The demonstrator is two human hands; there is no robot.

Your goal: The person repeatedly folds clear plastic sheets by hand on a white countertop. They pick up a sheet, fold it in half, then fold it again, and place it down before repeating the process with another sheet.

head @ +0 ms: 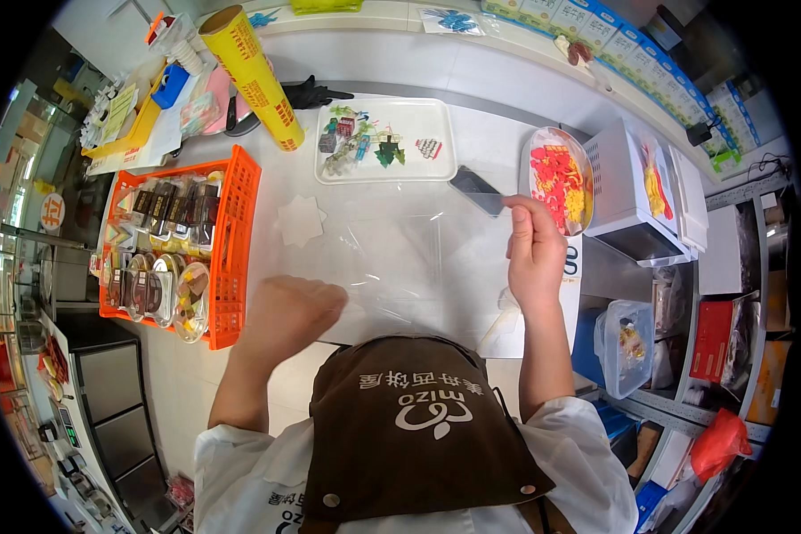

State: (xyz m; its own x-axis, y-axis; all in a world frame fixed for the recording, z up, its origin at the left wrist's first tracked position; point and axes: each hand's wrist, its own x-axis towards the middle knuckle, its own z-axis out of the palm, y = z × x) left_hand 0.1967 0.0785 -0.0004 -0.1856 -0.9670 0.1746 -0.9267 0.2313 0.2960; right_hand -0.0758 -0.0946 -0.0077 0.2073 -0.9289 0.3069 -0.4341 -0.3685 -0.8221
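Note:
My right hand [537, 250] pinches the upper right corner of a clear plastic sheet [407, 267], beside a dark smartphone [477, 190]. The sheet is see-through, with creases and glints showing over the white worktop [280, 267]. On the lower left, my left hand [300, 307] is curled and motion-blurred near the sheet's left side; whether it grips the film is unclear. White star-shaped cards [302, 220] lie beyond that hand. Farther back, a white tray [420, 170] carries small figures, green leaf-like decorations and other toppers.
An orange crate [230, 247] of packaged sweets stands left, with a yellow film roll [253, 77] upright behind it. A tub of red and yellow pieces [554, 180] sits right, beside a white appliance [631, 193]. Black gloves [314, 92] lie at the back.

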